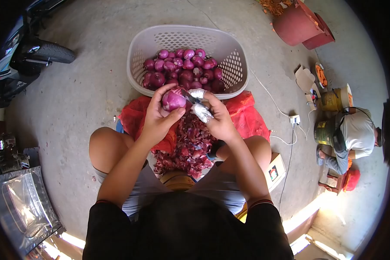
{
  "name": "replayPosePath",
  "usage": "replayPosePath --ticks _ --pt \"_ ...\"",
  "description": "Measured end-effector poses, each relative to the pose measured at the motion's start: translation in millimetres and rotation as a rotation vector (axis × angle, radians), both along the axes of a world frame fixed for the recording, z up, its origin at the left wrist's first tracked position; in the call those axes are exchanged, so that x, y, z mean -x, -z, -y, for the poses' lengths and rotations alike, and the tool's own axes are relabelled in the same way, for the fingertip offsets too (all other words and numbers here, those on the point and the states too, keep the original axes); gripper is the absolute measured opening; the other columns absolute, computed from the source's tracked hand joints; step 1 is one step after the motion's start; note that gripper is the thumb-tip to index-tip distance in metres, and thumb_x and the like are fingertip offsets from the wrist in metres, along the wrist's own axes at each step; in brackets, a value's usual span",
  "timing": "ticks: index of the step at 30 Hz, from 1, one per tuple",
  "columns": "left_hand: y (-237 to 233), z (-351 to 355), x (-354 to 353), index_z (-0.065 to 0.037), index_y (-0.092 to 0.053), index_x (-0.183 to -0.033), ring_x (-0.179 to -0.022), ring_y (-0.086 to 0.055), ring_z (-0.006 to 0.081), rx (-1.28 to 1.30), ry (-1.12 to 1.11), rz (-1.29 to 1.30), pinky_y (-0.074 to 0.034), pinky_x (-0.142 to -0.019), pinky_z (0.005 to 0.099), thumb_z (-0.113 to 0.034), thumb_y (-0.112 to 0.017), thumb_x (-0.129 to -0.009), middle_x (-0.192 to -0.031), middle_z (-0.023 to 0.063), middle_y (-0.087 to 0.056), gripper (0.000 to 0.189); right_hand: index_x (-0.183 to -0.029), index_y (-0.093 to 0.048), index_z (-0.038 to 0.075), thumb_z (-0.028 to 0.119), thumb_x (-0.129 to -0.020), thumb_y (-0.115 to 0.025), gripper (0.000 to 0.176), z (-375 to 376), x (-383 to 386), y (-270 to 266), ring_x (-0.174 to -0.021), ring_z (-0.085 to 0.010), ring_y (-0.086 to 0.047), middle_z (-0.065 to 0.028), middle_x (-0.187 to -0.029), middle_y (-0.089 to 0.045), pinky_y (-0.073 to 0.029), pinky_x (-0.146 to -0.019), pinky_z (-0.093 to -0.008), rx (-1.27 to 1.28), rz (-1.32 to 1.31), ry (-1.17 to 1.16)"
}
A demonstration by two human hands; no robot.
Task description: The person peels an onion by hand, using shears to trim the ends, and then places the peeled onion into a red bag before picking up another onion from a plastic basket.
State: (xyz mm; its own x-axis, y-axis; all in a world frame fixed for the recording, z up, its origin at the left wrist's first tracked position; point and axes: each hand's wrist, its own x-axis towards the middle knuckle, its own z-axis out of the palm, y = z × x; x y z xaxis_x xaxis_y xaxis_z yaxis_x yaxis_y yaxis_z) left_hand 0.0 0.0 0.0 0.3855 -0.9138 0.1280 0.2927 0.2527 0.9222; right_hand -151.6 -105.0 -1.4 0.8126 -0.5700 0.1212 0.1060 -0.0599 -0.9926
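A purple-red onion [173,99] is held in my left hand [157,116], its fingers curled round it. My right hand [219,117] has silvery wrapping on its thumb and a finger, and pinches a small dark knife [190,98] whose blade is against the onion's right side. Just beyond my hands stands a grey perforated basket [186,32] holding several purple onions [188,64]. Below my hands, a heap of red onion skins [184,149] lies between my legs, with red mesh sacks [249,117] around it.
A motorcycle wheel [52,51] stands at the upper left. On the right are red tubs [297,24], buckets [333,99], an open carton [305,79], a power socket with cables [294,119] and a seated person [357,132]. A box [276,172] sits beside my right knee.
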Motion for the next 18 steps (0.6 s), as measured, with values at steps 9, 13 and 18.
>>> replayPosePath --ticks 9,13,18 --pt "5 -3 -3 -0.005 -0.041 -0.125 -0.095 -0.053 0.0137 -0.039 0.078 -0.364 -0.047 -0.08 0.0281 0.0 -0.061 -0.074 -0.111 0.0062 -0.051 0.055 -0.126 -0.045 0.001 -0.009 -0.082 -0.052 0.047 7 -1 1 -0.106 -0.0145 -0.054 -0.0083 -0.113 -0.058 -0.04 -0.093 -0.0275 0.051 -0.039 0.063" --pt "9 -6 -6 -0.003 -0.04 -0.125 -0.093 -0.054 0.0175 0.014 0.084 -0.368 -0.046 -0.078 0.0317 -0.007 -0.061 -0.071 -0.11 0.0089 -0.052 0.059 -0.127 -0.044 0.002 -0.007 -0.083 -0.053 0.046 5 -1 2 -0.104 -0.0147 -0.055 -0.0085 -0.11 -0.059 -0.041 -0.091 -0.0283 0.045 -0.047 0.093" --pt "0 -4 -6 -0.002 -0.039 -0.127 -0.096 -0.056 0.0194 0.002 0.08 -0.365 -0.047 -0.082 0.0347 -0.009 -0.061 -0.069 -0.109 0.0104 -0.054 0.062 -0.127 -0.044 0.002 -0.006 -0.084 -0.053 0.044 6 0 -2 -0.099 -0.0144 -0.056 -0.0087 -0.106 -0.06 -0.043 -0.087 -0.0283 0.062 -0.069 0.141"
